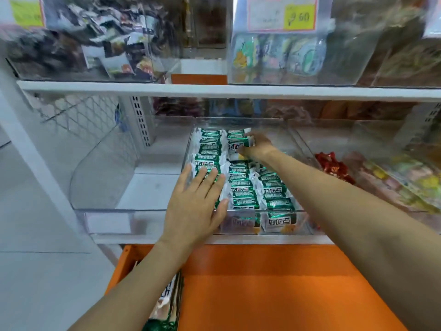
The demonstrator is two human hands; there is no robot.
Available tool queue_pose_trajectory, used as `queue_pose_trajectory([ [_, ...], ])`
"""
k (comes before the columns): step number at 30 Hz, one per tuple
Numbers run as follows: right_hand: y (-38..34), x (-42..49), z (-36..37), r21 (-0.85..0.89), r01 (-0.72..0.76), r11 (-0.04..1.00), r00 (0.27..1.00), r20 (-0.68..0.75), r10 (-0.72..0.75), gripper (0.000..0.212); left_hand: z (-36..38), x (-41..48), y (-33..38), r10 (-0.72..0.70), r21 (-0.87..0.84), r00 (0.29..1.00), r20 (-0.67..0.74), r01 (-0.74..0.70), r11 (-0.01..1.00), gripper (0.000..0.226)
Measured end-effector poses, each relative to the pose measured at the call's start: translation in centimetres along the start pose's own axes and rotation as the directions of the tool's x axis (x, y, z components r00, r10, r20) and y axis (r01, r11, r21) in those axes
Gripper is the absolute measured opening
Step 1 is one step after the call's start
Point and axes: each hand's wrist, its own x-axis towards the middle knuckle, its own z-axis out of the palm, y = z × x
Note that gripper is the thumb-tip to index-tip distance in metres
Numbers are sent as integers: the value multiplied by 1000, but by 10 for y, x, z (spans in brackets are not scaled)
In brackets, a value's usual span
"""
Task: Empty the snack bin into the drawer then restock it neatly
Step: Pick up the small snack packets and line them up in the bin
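snack bin [305, 223], left grip [195, 201] flat, right grip [259, 145] holding packet [238, 145]

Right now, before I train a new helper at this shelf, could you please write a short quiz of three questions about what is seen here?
1. Fill in: the drawer below the clear bin is ___ in colour.
2. True or false: the left hand grips one of the green-and-white packets.
3. Where does the right hand hold packets? A in the drawer; B at the back of the bin; C at the front of the bin.

Key: 1 orange; 2 false, it lies flat on them with straight fingers; 3 B.
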Motion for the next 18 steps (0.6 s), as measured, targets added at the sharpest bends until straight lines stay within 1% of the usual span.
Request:
queue_pose_trajectory([
  [2,0,9,4,-14,5,1000,1000,-4,-5,59,4,0,-1,-2,6,1000,-13,2,1000,51],
  [4,2,11,4,7,14,1000,1000,9,-14,61,6,-2,-1,-5,0,1000,-21,5,1000,50],
  [7,8,10,4,30,-24,999,998,-63,26,69,6,-3,0,-10,-18,1000,-27,10,1000,49],
  [10,9,7,7,86,-53,995,992,-107,62,68,4,-3,2,-24,-20,1000,18,24,1000,50],
  [12,2,1,4,3,-57,998,995,-80,57,72,1,-4,2,-31,-23,997,64,32,999,52],
  [14,-8,-11,-2,-128,-5,992,997,-72,-4,85,-2,-5,1,-30,-41,997,78,33,999,53],
  [15,-14,-20,-8,-176,40,984,996,-74,-53,88,-5,-5,1,-28,-47,998,63,31,998,53],
  [16,-18,-31,-15,-192,100,976,990,-79,-117,85,-8,-6,2,-23,-54,999,34,25,998,53],
  [17,-21,-48,-23,-176,175,969,978,-83,-191,77,-11,-7,5,-8,-61,1000,-18,7,998,51],
  [18,-22,-70,-31,-127,265,956,957,-87,-277,64,-14,-8,10,19,-74,996,-90,-25,997,48],
])
